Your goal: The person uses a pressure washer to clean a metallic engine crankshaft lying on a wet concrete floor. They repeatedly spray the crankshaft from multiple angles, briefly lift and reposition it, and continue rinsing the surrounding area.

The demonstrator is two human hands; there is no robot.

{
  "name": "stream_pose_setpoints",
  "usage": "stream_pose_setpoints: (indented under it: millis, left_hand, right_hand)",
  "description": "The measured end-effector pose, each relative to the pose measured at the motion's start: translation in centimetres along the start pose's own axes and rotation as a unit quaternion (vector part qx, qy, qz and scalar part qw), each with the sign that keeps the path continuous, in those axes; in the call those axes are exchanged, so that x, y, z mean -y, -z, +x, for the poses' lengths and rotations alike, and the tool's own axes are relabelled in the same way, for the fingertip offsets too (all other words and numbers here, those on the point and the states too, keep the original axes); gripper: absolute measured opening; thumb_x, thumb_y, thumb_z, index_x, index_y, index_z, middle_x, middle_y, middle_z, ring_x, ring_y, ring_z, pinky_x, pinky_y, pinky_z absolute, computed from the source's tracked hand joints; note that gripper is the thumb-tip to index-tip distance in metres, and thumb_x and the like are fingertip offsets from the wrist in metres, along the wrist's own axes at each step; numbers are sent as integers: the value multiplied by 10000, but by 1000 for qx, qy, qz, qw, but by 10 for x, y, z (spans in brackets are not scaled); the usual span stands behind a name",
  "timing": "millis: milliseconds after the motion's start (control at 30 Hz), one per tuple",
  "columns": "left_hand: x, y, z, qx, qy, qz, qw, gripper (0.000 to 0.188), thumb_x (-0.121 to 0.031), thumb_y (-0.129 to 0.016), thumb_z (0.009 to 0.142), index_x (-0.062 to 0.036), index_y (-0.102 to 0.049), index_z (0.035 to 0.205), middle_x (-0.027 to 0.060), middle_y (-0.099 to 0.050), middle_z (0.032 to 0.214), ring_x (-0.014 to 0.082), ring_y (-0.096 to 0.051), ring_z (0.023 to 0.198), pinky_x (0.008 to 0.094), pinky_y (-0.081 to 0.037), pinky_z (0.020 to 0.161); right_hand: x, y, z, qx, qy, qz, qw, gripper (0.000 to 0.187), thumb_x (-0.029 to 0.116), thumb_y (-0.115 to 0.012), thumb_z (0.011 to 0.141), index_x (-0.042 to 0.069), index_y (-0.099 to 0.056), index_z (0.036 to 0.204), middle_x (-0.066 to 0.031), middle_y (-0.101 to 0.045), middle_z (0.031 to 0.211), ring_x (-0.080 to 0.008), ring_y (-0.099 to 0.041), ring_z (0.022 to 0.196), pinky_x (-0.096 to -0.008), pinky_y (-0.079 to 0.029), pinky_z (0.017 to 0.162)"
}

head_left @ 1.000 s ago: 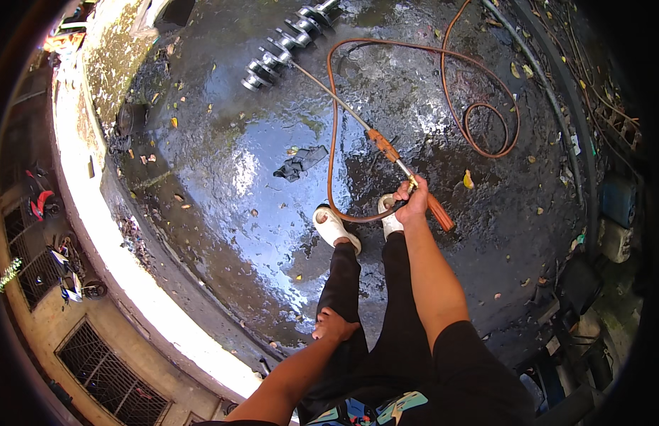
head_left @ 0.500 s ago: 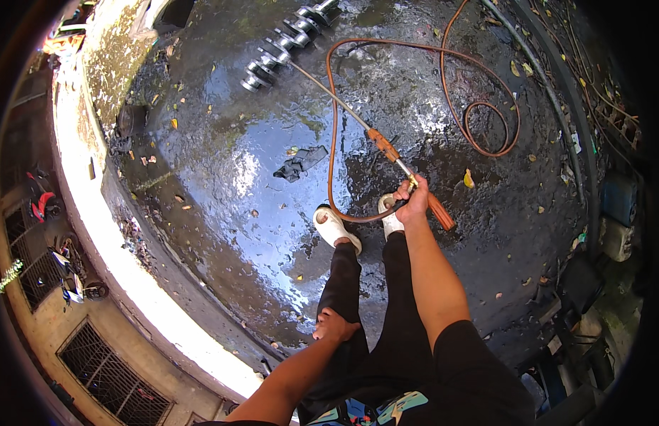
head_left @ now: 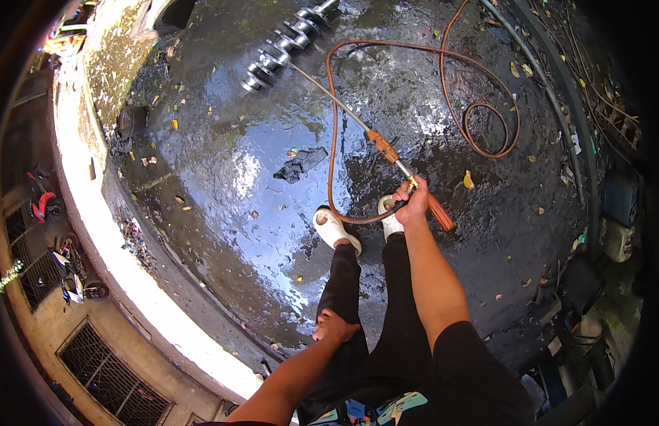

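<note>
My right hand [head_left: 412, 201] is closed around the brass fitting and handle of a pressure-washer wand [head_left: 381, 144] with an orange grip. The wand slants away to the upper left, its thin metal tip ending beside a shiny crankshaft [head_left: 295, 37] that lies on the wet ground. An orange-brown hose [head_left: 331, 128] loops from near this hand across the ground to the far right. My left hand [head_left: 335, 326] rests on my left thigh, fingers draped over the black trouser leg [head_left: 342, 280], with no tool in it.
A crumpled dark cloth [head_left: 301, 165] lies on the wet concrete [head_left: 272, 220] ahead of my white clogs [head_left: 336, 231]. Pipes [head_left: 549, 92] run along the right side, near a blue container [head_left: 618, 199]. A low ledge [head_left: 144, 284] curves along the left; parked motorbikes [head_left: 73, 273] stand beyond it.
</note>
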State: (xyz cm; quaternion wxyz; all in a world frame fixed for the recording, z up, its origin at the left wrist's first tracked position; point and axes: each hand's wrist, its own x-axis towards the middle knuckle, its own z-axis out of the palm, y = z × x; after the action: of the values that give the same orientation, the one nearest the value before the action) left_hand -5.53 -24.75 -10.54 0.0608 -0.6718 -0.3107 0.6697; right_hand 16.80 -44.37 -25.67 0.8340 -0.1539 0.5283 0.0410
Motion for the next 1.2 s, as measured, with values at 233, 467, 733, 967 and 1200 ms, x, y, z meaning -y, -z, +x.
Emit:
stream_pose_setpoints:
  millis: [233,467,733,967,1200]
  left_hand:
    - [0,-1,1,-5,-4,6,1000,1082,-577,-732,609,4,-200,1350,170,-377,1334,363,-433,1202,527,-400,906]
    - [-1,-2,2,-6,1,7,1000,1084,-579,-736,606,0,-201,1350,170,-379,1333,364,-440,1195,525,-400,905]
    - [0,-1,2,-2,-2,6,1000,1074,-568,-735,626,-6,-190,1361,166,-367,1350,366,-426,1209,524,-392,917]
    - [-1,0,3,-2,2,11,1000,1077,-573,-733,622,-9,-190,1362,165,-367,1351,361,-427,1210,518,-393,920]
    - [1,4,1,-6,6,6,1000,1088,-584,-733,611,-5,-193,1357,163,-375,1342,350,-436,1204,515,-399,913]
  right_hand:
    - [-2,1,0,-1,9,-3,1000,188,313,-452,892,134,-510,884,10,-444,578,-88,-346,431,-252,-310,448]
    - [-2,2,1,-3,9,-7,1000,194,306,-448,891,132,-522,931,11,-438,575,-88,-333,429,-252,-305,449]
    - [-2,3,1,8,14,-5,1000,179,297,-448,893,129,-508,898,5,-450,572,-86,-343,424,-254,-303,446]
    - [-2,3,2,6,7,3,1000,181,296,-444,894,127,-508,899,3,-453,576,-86,-345,427,-255,-305,447]
    - [7,-1,1,11,23,-20,999,211,310,-455,886,128,-542,949,14,-446,559,-81,-354,423,-241,-307,430]
